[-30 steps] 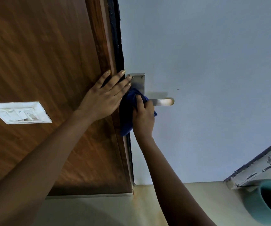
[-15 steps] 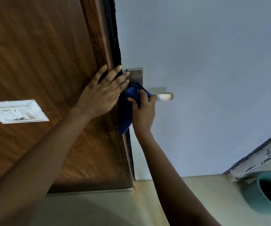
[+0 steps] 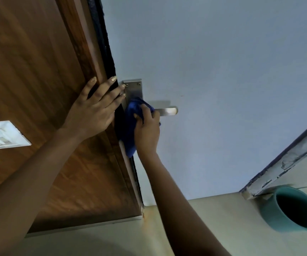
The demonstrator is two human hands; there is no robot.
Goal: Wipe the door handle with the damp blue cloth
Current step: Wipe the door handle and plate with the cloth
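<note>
A steel lever door handle (image 3: 168, 111) sticks out to the right from its steel backplate (image 3: 134, 89) on the pale blue door (image 3: 223, 71). My right hand (image 3: 147, 129) grips the blue cloth (image 3: 130, 126) and presses it over the inner part of the lever, near the plate; the lever's free end shows bare. The cloth hangs down along the door edge. My left hand (image 3: 95, 109) lies flat with spread fingers on the brown wooden frame (image 3: 38, 71), fingertips reaching the door edge and plate.
A white switch plate (image 3: 1, 134) sits on the wooden panel at the left. A teal bucket (image 3: 295, 209) stands on the beige floor (image 3: 195, 228) at the lower right, beside a worn white and dark frame strip (image 3: 287, 159).
My right hand has shifted slightly on the cloth around the lever's base. The left hand stays flat on the frame. The camera view has moved a little.
</note>
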